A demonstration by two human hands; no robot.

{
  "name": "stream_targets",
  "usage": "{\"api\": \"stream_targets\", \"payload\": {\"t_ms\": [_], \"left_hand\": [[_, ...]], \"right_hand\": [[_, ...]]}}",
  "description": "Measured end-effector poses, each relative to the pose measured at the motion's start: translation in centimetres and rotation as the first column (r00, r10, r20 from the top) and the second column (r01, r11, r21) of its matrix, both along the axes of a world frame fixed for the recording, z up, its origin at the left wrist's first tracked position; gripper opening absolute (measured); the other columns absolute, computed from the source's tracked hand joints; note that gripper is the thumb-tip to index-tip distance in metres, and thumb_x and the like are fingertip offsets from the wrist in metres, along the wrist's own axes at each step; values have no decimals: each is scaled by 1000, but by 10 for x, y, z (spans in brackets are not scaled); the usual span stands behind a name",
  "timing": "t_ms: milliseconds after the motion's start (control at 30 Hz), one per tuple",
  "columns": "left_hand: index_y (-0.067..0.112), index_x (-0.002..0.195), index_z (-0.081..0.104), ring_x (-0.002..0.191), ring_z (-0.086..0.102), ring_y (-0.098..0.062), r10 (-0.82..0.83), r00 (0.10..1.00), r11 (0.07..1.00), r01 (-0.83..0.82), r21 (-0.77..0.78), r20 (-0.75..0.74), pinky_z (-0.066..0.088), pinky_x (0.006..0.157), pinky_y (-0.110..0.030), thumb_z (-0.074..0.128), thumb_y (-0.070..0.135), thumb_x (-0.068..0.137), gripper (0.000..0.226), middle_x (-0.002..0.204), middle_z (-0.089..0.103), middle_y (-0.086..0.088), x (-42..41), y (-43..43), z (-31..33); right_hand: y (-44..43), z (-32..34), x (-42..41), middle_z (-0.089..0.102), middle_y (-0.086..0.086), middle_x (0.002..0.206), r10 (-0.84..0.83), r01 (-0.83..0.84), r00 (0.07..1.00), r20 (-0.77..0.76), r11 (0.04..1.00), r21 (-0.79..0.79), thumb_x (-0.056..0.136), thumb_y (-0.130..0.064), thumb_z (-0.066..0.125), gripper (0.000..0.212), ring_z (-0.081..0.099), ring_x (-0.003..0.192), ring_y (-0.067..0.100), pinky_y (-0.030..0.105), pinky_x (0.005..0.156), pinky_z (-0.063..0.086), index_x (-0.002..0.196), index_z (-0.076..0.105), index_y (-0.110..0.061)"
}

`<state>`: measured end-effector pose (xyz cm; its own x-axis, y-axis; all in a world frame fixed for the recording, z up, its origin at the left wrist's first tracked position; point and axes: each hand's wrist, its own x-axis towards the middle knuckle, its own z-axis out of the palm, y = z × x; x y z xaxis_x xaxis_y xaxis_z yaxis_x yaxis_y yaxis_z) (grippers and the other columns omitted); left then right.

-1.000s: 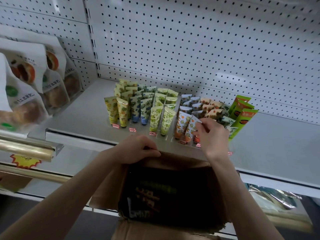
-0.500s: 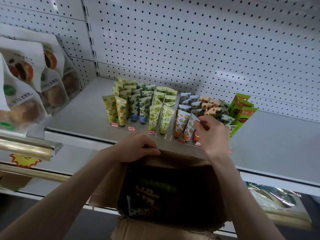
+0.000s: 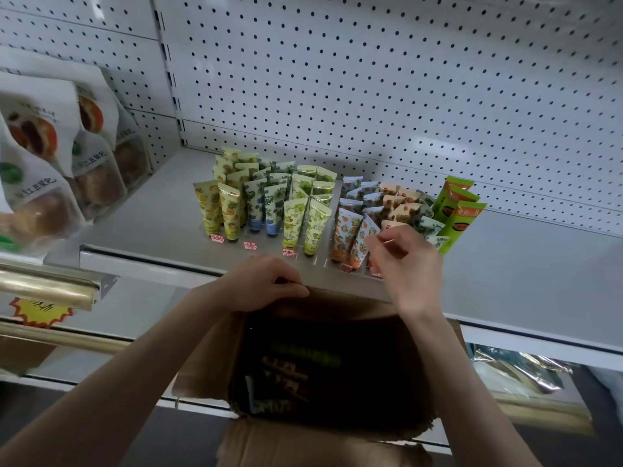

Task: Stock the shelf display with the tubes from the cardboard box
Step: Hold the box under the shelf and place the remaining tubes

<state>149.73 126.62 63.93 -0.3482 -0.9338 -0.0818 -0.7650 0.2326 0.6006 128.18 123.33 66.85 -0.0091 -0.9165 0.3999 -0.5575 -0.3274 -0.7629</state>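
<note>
Tubes point(image 3: 293, 210) stand cap-down in rows at the middle of the shelf point(image 3: 505, 264), close to its front edge.

Snack bags point(image 3: 50, 183) hang at the far left, beyond the shelf's left end. The tube rows run yellow, blue, green, then orange and peach, with small red price tags point(image 3: 250, 246) lying along the front edge. Below that edge the left grip point(image 3: 266, 284) is clenched over the far rim of the cardboard box point(image 3: 337, 365), whose dark inside shows more packs. The right grip point(image 3: 404, 261) is raised over the front row and pinches the top of a peach tube point(image 3: 373, 268) beside the orange ones. Tall green packs point(image 3: 455, 210) lean just right of the rows, below the pegboard point(image 3: 371, 79).
</note>
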Motion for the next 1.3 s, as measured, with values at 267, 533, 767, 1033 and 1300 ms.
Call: {"api": "stream_targets", "payload": {"t_ms": [267,533,767,1033,1300], "left_hand": [[22,86,71,71,56,-5,12,1000,999,-12,-37,0,42,69,-23,56,39,90,24,76,64,7,-5,4,-2],[21,88,72,71,56,-6,0,1000,998,0,-64,-12,44,71,-27,57,38,89,23,78,67,5,-15,9,5],[21,90,73,73,58,-6,-11,1000,998,10,-69,-19,44,70,-22,57,39,89,24,82,69,6,-21,9,4],[20,87,73,70,56,-7,-4,1000,997,6,-76,20,40,67,-20,59,39,88,23,78,67,4,-26,4,1],[18,91,72,75,57,-11,-91,993,993,96,-75,70,42,70,-23,55,39,90,27,84,67,3,-62,-5,8]], "right_hand": [[44,-10,-4,69,-6,72,645,-503,760,-83,663,554,83,-19,69,6,61,60,2,12,63,46,84,73,-16],[44,-59,27,55,17,122,715,-239,303,-630,697,676,94,-12,46,29,55,109,34,40,91,48,122,53,-7],[61,-81,39,50,19,132,668,-190,213,-713,744,641,99,-17,35,38,49,121,34,40,98,41,133,47,-4],[56,-43,2,63,13,108,701,-215,377,-606,702,679,78,-22,67,35,63,94,30,35,78,53,109,59,-8],[43,17,-79,60,5,87,483,-356,876,-19,672,650,69,-9,70,36,62,57,13,29,50,52,98,54,-22]]}}
